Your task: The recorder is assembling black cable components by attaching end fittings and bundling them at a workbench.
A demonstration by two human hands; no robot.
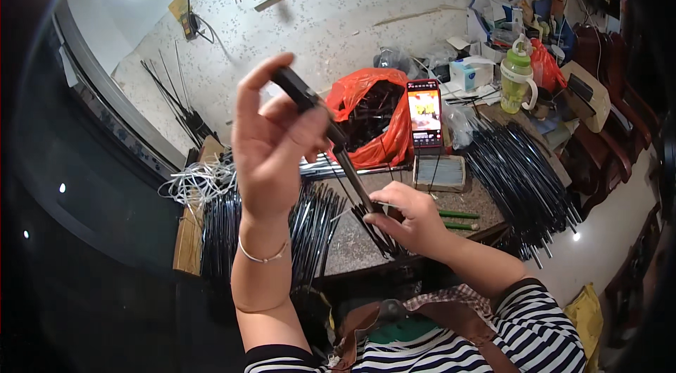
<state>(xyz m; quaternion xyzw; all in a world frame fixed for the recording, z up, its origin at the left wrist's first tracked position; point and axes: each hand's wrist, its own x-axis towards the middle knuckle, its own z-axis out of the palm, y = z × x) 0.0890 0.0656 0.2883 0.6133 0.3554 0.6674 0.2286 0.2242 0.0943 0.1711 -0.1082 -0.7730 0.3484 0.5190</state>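
Between my hands a black umbrella frame slants down to the right, its thick dark end uppermost. My left hand is raised high, with thumb and fingers closed round that upper part. Lower down, my right hand pinches the shaft near its bottom end, where a thin pale piece shows by the fingertips. Thin black ribs hang below the right hand over the grey tabletop. The inner sides of the right fingers are partly hidden.
Bundles of black rods lie on the left and more black rods on the right. Behind stand a red plastic bag and a lit phone. A small box, green rods and a green bottle are rightward.
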